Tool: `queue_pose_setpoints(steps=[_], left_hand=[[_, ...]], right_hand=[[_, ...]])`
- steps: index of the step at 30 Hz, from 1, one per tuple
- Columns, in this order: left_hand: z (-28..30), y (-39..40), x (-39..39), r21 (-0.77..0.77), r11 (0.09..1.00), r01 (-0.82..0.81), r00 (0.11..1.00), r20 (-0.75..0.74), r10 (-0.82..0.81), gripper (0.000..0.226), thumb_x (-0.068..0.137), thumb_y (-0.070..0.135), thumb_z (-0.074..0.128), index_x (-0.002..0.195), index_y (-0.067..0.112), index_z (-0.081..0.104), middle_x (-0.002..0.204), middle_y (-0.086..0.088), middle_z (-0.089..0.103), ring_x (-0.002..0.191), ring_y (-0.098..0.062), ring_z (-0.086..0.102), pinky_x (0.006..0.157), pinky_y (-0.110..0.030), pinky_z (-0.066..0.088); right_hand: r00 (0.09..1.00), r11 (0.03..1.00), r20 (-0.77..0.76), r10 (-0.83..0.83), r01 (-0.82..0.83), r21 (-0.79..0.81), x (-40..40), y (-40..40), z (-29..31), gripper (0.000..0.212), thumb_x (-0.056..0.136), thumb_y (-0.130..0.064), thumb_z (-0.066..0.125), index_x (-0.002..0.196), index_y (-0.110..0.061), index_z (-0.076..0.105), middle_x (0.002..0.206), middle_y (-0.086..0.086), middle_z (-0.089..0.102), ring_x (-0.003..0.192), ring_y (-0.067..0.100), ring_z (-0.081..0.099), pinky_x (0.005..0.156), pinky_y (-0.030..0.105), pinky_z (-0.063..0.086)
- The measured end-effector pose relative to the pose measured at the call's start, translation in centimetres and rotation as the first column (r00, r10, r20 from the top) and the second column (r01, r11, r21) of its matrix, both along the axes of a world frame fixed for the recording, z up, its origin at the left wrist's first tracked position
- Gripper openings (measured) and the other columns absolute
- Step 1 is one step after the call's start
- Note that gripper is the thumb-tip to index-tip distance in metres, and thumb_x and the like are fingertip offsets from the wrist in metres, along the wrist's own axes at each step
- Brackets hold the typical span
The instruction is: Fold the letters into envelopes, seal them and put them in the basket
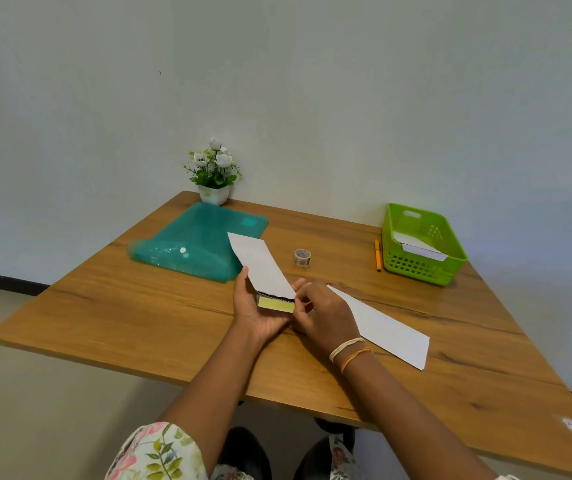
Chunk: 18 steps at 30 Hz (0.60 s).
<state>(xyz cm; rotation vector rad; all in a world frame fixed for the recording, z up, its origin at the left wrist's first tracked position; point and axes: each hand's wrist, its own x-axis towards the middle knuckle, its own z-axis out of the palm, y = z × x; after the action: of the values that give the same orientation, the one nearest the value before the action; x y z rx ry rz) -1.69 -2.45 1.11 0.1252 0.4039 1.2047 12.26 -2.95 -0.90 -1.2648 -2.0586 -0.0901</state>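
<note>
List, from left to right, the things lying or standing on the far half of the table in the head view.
Teal folder → flower pot → tape roll → orange pen → green basket.

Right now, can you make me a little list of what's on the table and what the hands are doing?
left hand: holds the white envelope from below
right hand: pinches at the envelope's yellow strip
folded letter: flat on the wooden table, right of the hands
green basket: far right, white paper inside
tape roll: behind the hands
orange pen: beside the basket
teal folder: far left
</note>
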Motion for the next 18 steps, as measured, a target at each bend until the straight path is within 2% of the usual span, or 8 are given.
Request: queue_pose_setpoints(steps=[3,5,10,14,18], left_hand=[[-0.1,0.0,0.0,-0.027,0.998,-0.048,0.999,-0.020,0.047,0.056,0.086,0.054,0.049,0.118,0.008,0.056,0.083,-0.022,0.070,0.072,-0.037,0.070,0.070,-0.044,0.052],[-0.5,0.3,0.0,-0.047,0.997,-0.058,0.998,-0.035,0.056,0.056,0.084,0.052,0.053,0.120,0.009,0.058,0.088,-0.019,0.068,0.076,-0.032,0.066,0.071,-0.041,0.054],[-0.8,0.5,0.0,-0.009,0.999,-0.044,0.998,-0.039,0.043,0.052,0.082,0.041,0.053,0.122,0.008,0.055,0.092,-0.016,0.064,0.080,-0.028,0.062,0.075,-0.038,0.052],[-0.7,0.4,0.1,0.017,0.998,-0.055,0.995,-0.076,0.057,0.048,0.083,0.034,0.051,0.122,0.006,0.056,0.095,-0.017,0.065,0.084,-0.029,0.062,0.077,-0.040,0.053],[-0.7,0.4,0.1,0.025,0.999,-0.046,0.993,-0.107,0.048,0.049,0.082,0.032,0.052,0.124,0.006,0.055,0.096,-0.017,0.066,0.084,-0.029,0.063,0.077,-0.040,0.053]], right_hand=[[1.000,1.000,0.011,-0.003,0.003,0.014,-0.5,-0.2,0.6,0.016,0.081,-0.032,0.065,0.092,-0.020,0.064,0.092,-0.003,0.068,0.079,0.011,0.061,0.062,0.017,0.052],[0.999,0.999,0.040,-0.005,0.003,0.037,-1.0,-0.2,0.9,0.021,0.079,-0.034,0.067,0.094,-0.018,0.068,0.093,-0.001,0.069,0.080,0.012,0.061,0.065,0.019,0.053],[0.992,0.995,0.122,0.009,-0.020,0.094,-2.0,-0.2,1.4,0.022,0.077,-0.020,0.072,0.098,-0.013,0.073,0.094,0.005,0.072,0.081,0.020,0.066,0.065,0.028,0.057],[0.998,0.994,0.066,-0.012,0.005,0.111,-2.5,-0.2,1.4,0.013,0.079,-0.016,0.070,0.090,-0.012,0.073,0.087,0.004,0.072,0.077,0.017,0.066,0.063,0.026,0.057],[0.999,0.995,0.034,-0.023,0.019,0.095,-2.7,-0.3,1.3,0.013,0.077,-0.015,0.071,0.090,-0.012,0.071,0.087,0.004,0.071,0.077,0.016,0.066,0.063,0.024,0.057]])
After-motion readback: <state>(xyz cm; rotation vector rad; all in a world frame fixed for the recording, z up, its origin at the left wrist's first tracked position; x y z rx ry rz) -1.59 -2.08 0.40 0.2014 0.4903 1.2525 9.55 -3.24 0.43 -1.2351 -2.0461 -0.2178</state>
